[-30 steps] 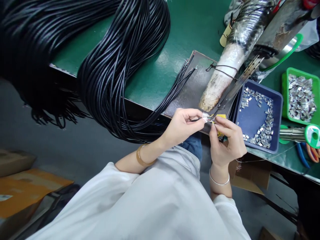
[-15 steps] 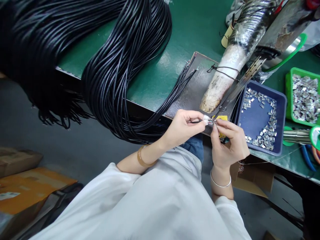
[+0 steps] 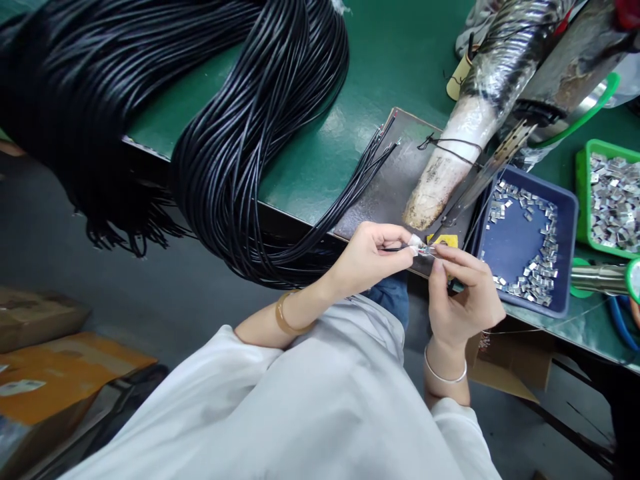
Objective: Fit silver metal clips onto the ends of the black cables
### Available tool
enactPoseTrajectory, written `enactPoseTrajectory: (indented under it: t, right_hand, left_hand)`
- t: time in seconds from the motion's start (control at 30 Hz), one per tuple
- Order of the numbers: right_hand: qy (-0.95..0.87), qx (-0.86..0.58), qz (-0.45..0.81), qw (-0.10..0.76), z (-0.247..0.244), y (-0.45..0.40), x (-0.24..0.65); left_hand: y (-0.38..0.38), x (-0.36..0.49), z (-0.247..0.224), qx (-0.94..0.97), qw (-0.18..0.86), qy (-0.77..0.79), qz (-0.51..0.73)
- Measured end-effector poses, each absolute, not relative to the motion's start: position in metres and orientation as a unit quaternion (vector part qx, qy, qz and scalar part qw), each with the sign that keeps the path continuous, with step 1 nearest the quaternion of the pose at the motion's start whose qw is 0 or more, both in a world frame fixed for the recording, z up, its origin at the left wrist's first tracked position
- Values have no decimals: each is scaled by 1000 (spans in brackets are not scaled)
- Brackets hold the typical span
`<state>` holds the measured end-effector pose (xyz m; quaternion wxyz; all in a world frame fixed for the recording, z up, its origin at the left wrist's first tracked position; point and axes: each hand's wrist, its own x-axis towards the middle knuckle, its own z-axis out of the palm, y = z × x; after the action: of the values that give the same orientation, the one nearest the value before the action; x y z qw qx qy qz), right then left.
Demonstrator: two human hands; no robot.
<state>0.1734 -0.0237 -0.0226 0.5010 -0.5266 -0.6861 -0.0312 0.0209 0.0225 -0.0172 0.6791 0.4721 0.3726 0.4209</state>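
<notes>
Change: against the frame before, the whole view sits a little further right, and the right thumb and forefinger are slightly farther from the left fingertips.
Black cables: smooth, glossy, thick looping bundles over the green table and its near edge.
Left hand: forearm slants in from the near left, tan bracelet at the wrist; white-wrapped thumb and forefinger pinched shut on one black cable.
Cable end: bare, shiny and small, just right of the left fingertips, above the near edge of the metal plate.
Iron: slim metal shaft slanting down to the cable end; contact too small to tell.
Right hand: forearm upright from the near side, silver bangle on it; fingers curled, thumb and forefinger slightly apart by the cable end. A fine wire shows there; grip unclear.
Yellow piece: flat, bright, just beyond the right fingertips.
Blue tray: plastic, rectangular, with small bent metal clips.
Green tray: far right, heaped with similar clips.
</notes>
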Motion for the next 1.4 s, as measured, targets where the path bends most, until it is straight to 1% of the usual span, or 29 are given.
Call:
enactPoseTrajectory:
  t: [0.1,0.2,0.47,0.6,0.77,1.07,1.27,1.4]
  right_hand:
    - [-675,-534,-37,508,-20,-25,174]
    - [-678,-534,-43,503,-20,-26,172]
    - [-662,-542,-20,518,-17,-23,167]
    - [-658,-537,8,529,-17,-23,168]
    - [-661,-547,24,513,-20,-24,169]
    - [-648,-551,67,521,-18,-25,169]
    - [-641,-555,56,528,-21,-26,171]
    - [-648,-550,32,526,-21,-24,170]
  left_hand:
    - [21,21,-17,470,687,373,409]
    - [21,22,-17,469,672,386,423]
    - [22,22,-15,472,656,400,432]
    - [22,22,-16,471,657,395,436]
    - [23,21,-17,463,664,394,435]
    - [22,20,-19,482,646,406,430]
    - [18,20,-23,486,654,389,429]
    - [16,20,-21,501,640,382,441]
